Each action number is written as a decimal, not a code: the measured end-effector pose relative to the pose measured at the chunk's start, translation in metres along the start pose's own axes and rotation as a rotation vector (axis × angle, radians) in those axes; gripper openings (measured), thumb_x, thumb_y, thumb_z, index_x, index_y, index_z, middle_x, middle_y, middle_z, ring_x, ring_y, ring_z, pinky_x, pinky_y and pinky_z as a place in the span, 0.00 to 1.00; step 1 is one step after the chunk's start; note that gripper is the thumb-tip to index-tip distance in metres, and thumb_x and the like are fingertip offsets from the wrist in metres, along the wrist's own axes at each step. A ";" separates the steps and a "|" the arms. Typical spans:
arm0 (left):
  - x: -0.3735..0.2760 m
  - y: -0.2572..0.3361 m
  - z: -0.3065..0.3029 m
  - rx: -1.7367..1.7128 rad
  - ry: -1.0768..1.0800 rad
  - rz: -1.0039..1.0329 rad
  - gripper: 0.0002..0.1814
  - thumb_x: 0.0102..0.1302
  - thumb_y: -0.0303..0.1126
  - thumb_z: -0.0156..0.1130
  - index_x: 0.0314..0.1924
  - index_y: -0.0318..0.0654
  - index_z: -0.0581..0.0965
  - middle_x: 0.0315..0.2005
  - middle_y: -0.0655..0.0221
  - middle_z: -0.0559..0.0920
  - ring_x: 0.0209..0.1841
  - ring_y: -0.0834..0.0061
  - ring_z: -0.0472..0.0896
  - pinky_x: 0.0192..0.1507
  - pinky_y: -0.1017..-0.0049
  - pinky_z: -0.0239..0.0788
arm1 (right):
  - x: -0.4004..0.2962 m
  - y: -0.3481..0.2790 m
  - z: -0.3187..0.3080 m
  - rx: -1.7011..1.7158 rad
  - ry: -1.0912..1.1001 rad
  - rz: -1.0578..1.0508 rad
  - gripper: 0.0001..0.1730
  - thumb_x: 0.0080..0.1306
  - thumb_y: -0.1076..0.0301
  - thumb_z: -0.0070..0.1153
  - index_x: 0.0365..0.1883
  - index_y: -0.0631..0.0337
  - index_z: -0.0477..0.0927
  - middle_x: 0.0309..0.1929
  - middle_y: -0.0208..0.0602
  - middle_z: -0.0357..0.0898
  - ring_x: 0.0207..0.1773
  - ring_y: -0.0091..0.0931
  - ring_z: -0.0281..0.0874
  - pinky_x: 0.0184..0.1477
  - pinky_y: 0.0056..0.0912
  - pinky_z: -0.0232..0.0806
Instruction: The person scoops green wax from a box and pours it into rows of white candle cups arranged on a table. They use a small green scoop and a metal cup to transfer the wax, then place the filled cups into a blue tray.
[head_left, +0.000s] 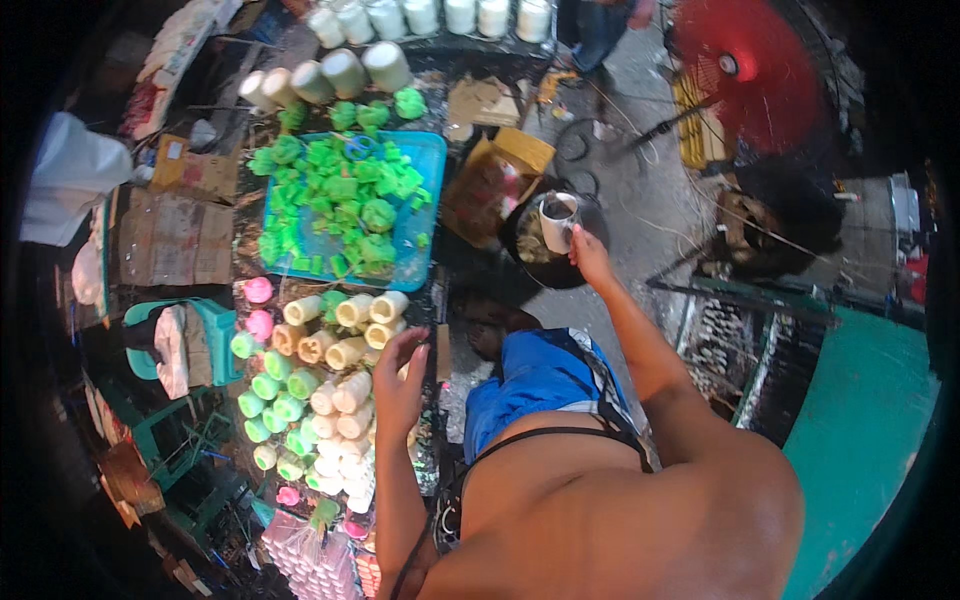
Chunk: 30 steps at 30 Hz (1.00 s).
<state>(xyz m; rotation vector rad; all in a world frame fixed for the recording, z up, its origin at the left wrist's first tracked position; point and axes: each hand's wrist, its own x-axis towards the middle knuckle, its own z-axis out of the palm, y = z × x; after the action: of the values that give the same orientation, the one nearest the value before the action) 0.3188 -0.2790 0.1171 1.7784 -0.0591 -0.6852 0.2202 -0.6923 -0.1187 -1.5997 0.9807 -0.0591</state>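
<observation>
My right hand (589, 255) grips the handle of a pale metal mug (556, 234) that has dark contents. The mug is over a round black pot (564, 276) with some yellowish material on its left side. My left hand (401, 379), fingers curved and apart, hovers at the table's right edge with nothing seen in it. Beside it are rows of hollow cream-coloured cylindrical pieces (351, 354), perhaps wax. Green-tinted ones (302, 383) lie further left. Beyond them, a blue plastic tray (414, 255) bears bright green chunks (345, 184) and blue-handled scissors (360, 147).
White cylinders (386, 66) line the table's far end. An open cardboard box (487, 184) stands between tray and pot. A red fan (739, 71) is at far right, with cords on the floor. A green panel (855, 405) lies to my right. Another person's legs (600, 34) appear at the top.
</observation>
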 end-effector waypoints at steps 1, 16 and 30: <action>0.009 -0.007 0.017 -0.040 -0.058 0.009 0.16 0.82 0.29 0.63 0.64 0.31 0.82 0.58 0.60 0.89 0.58 0.71 0.87 0.65 0.68 0.77 | -0.009 0.020 -0.009 -0.033 0.009 0.061 0.35 0.87 0.34 0.44 0.32 0.57 0.77 0.28 0.30 0.77 0.29 0.23 0.76 0.35 0.31 0.70; 0.035 -0.366 0.198 0.812 -0.037 -0.066 0.22 0.78 0.36 0.64 0.64 0.31 0.79 0.61 0.48 0.84 0.64 0.50 0.81 0.70 0.54 0.68 | 0.117 0.281 0.031 -0.689 -0.008 0.312 0.50 0.76 0.19 0.45 0.66 0.58 0.86 0.61 0.57 0.88 0.66 0.52 0.86 0.66 0.59 0.76; 0.030 -0.442 0.264 0.930 -0.292 -0.005 0.38 0.67 0.39 0.67 0.75 0.41 0.68 0.78 0.51 0.68 0.81 0.45 0.66 0.83 0.28 0.37 | 0.270 0.554 0.062 -0.607 -0.036 0.260 0.29 0.78 0.33 0.54 0.64 0.39 0.89 0.65 0.35 0.90 0.68 0.39 0.87 0.63 0.48 0.78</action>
<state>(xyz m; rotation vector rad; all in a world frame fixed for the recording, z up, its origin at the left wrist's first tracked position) 0.0849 -0.3742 -0.3325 2.5307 -0.6626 -1.0123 0.1222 -0.7777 -0.7247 -1.9876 1.2442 0.4864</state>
